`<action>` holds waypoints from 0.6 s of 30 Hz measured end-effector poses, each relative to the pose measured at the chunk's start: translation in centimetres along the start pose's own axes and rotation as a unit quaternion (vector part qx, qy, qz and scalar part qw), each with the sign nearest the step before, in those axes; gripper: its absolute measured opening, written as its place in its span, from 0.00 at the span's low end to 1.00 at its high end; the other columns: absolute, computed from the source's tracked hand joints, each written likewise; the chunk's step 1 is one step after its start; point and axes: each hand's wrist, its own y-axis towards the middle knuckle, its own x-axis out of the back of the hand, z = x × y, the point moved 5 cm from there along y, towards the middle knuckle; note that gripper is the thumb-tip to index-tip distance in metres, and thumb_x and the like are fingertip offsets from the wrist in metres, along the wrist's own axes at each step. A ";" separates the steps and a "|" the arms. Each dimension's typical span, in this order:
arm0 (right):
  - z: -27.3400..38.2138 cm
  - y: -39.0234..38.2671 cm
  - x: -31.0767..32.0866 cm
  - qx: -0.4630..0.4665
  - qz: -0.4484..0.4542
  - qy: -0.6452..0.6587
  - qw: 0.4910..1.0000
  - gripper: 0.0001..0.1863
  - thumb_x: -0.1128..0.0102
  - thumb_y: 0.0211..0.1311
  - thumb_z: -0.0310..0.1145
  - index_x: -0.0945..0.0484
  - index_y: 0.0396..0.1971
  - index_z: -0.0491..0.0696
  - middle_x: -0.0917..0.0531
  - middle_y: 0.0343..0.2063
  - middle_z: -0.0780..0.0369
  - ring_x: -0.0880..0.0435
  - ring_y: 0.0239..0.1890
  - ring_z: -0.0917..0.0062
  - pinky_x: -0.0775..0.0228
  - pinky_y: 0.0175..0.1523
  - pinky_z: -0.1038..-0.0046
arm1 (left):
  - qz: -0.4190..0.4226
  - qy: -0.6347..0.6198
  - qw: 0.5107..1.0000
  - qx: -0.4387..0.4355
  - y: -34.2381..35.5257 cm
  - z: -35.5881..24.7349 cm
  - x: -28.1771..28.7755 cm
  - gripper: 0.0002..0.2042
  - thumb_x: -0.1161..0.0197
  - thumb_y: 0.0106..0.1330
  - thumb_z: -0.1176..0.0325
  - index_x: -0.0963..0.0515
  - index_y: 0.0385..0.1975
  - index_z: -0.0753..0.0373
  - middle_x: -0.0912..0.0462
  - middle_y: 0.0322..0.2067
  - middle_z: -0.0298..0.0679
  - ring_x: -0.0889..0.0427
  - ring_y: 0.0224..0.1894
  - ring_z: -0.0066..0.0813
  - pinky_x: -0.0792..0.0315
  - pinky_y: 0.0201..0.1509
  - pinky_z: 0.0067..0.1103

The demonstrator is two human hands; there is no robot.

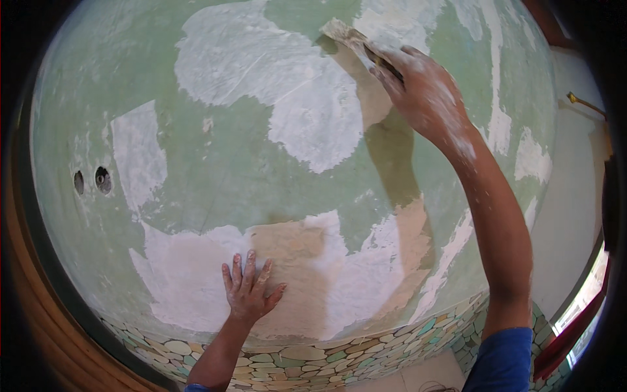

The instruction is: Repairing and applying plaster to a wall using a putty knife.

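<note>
A green wall with rough white filler patches stands in front of me. My right hand, smeared with white, is raised at the upper right and closed round the handle of a putty knife. Its blade, coated in white paste, lies at or close to the wall between two patches; contact is hard to tell. Lower down, my left hand rests with fingers spread over a large white patch. Nothing is in it, and its fingertips are whitened.
Two round holes pierce the wall at the left. Pebble-like tiles run along its foot. A brown frame or curtain borders the far left. At the right are a pale side wall, a brass-coloured fitting and a dark red cloth.
</note>
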 end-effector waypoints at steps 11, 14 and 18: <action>7.9 -0.5 -1.6 0.044 0.140 -0.010 0.989 0.13 0.48 0.63 0.34 0.24 0.47 0.53 0.22 0.33 0.54 0.19 0.34 0.58 0.26 0.39 0.58 | -0.016 -0.030 0.999 0.013 0.4 -0.1 0.8 0.28 0.42 0.60 0.44 0.29 0.59 0.47 0.37 0.64 0.40 0.44 0.68 0.45 0.55 0.70 0.46; 9.3 1.4 -2.5 0.041 0.136 -0.029 0.989 0.15 0.49 0.65 0.37 0.24 0.50 0.56 0.22 0.34 0.57 0.21 0.37 0.60 0.28 0.40 0.60 | -0.021 -0.035 0.999 0.016 0.3 -0.1 0.8 0.27 0.41 0.60 0.45 0.29 0.59 0.47 0.37 0.65 0.40 0.44 0.69 0.45 0.56 0.71 0.45; 11.3 4.5 -3.5 0.088 0.091 -0.024 0.992 0.13 0.50 0.64 0.34 0.23 0.47 0.53 0.22 0.33 0.54 0.20 0.37 0.57 0.28 0.40 0.59 | -0.016 -0.037 0.999 0.028 0.1 -0.1 0.9 0.27 0.41 0.60 0.45 0.29 0.59 0.46 0.37 0.65 0.40 0.45 0.69 0.44 0.56 0.71 0.44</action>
